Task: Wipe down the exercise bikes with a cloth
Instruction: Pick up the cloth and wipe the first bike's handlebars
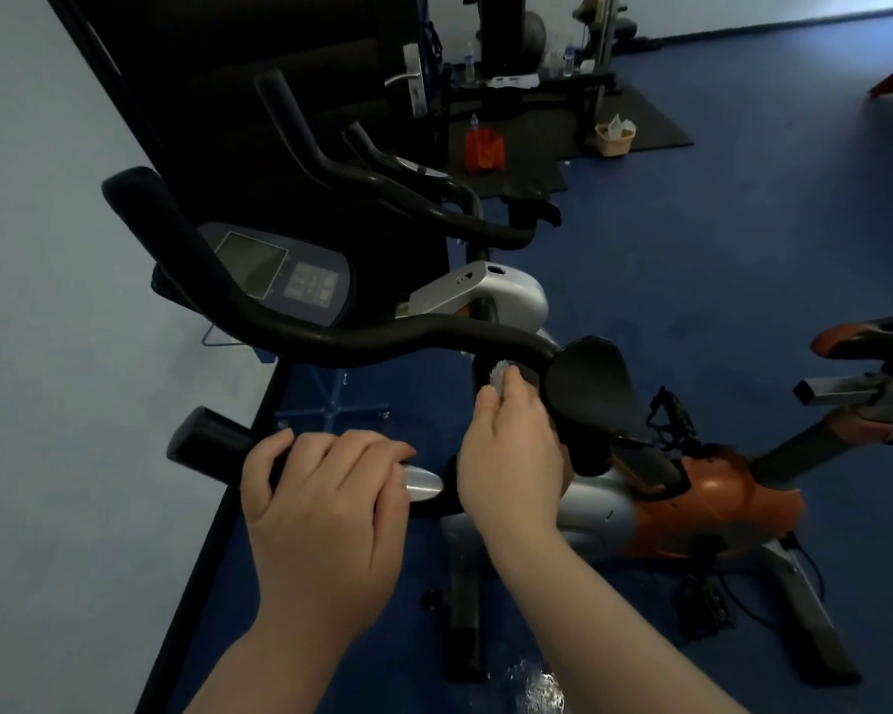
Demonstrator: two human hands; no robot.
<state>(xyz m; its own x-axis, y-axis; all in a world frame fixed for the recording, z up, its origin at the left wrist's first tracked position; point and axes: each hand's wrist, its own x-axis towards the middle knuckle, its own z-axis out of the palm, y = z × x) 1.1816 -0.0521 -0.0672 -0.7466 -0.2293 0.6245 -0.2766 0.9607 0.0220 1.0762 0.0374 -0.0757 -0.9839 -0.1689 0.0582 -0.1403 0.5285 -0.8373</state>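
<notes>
Left hand [326, 502] wraps the near handlebar grip [212, 441] of the exercise bike [692, 502] — fingers curled over the top of the black foam, just short of the silver pulse plate [424, 481] that shows past the fingertips. The grip's free end sticks out left of the hand.

Right hand [511, 456] holds the cloth [500, 376]: only a small grey-white tuft shows, pinched at the fingertips above the knuckles, the rest hidden inside the curled fingers. The tuft touches the underside of the far handlebar [382, 342], right where that bar bends down beside the black saddle [589, 389]. Hand sits directly below the cloth, wrist angled up from lower right.

Console [279, 275] with its grey screen sits behind the far bar, near the pale wall [47, 353]. Bike body — silver and orange — lies low to the right on the blue floor [743, 249], pedal [674, 414] just behind the saddle.

A second bike [393, 193] stands beyond. Orange bag [484, 149] and small basket [614, 137] sit on the dark mat [656, 121] farther back.
</notes>
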